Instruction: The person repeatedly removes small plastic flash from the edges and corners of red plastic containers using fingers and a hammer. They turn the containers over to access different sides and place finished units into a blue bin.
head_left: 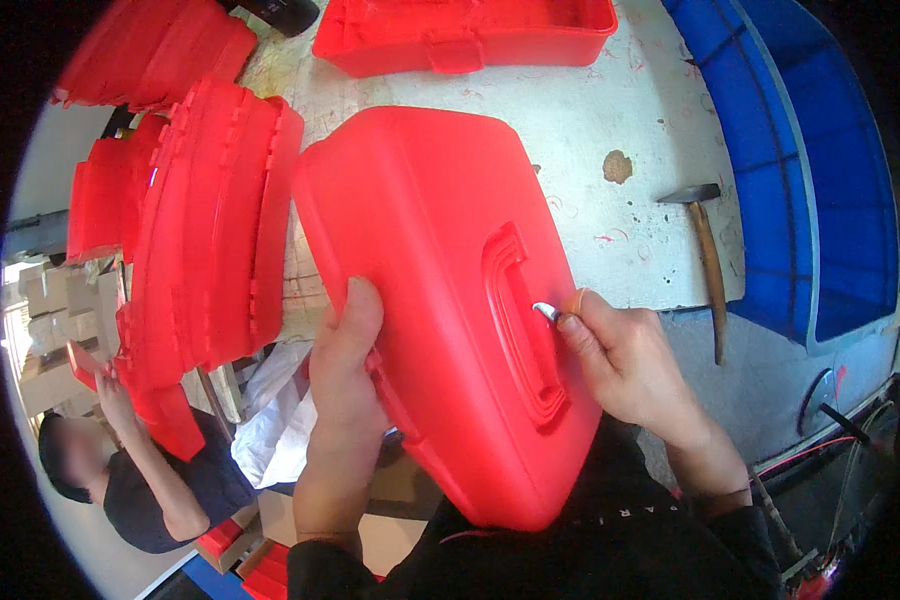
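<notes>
A red plastic case part, a large box shell with a recessed handle-shaped area, is tilted in front of my body. My left hand grips its left edge, thumb on the outer face and the other fingers hidden behind. In my closed right hand is a small hooked knife, its curved silvery blade sticking out past the thumb and forefinger. The blade tip is over the recess, close to its right side; whether it touches the plastic I cannot tell.
Nested red shells stand stacked on the left. Another red tray lies at the far side of the worn white table. A hammer rests near a blue bin on the right. At left, a co-worker holds a red piece.
</notes>
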The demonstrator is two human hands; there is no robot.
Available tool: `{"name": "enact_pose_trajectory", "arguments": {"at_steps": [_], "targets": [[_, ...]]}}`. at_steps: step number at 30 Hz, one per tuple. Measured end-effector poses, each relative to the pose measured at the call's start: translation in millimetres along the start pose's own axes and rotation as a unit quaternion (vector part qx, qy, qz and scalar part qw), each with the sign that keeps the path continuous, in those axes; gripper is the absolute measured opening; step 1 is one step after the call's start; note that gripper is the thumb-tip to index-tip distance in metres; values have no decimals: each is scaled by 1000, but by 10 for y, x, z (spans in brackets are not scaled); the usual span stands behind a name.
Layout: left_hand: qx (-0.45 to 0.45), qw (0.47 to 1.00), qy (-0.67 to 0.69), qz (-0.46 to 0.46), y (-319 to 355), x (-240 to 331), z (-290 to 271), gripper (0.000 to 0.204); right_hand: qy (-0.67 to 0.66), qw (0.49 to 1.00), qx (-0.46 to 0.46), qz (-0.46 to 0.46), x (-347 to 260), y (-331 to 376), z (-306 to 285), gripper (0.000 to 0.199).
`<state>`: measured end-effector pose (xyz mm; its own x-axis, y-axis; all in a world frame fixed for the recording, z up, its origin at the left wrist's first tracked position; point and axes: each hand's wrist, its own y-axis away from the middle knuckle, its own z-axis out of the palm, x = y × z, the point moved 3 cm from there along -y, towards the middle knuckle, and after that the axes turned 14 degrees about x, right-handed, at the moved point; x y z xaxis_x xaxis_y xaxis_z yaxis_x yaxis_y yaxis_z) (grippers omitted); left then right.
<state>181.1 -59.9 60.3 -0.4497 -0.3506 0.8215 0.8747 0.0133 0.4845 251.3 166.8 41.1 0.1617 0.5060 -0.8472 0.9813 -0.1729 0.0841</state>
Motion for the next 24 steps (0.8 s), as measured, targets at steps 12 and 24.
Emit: {"name": "enact_pose_trajectory", "arguments": {"at_steps": [12,24], "targets": [[-26,1000,-2,12,31,14,44,50,-6,995,-76,62,2,412,-162,12],[-42,998,-48,9,183,40,162,50,-116,992,57,8,48,228,76,21]]}}
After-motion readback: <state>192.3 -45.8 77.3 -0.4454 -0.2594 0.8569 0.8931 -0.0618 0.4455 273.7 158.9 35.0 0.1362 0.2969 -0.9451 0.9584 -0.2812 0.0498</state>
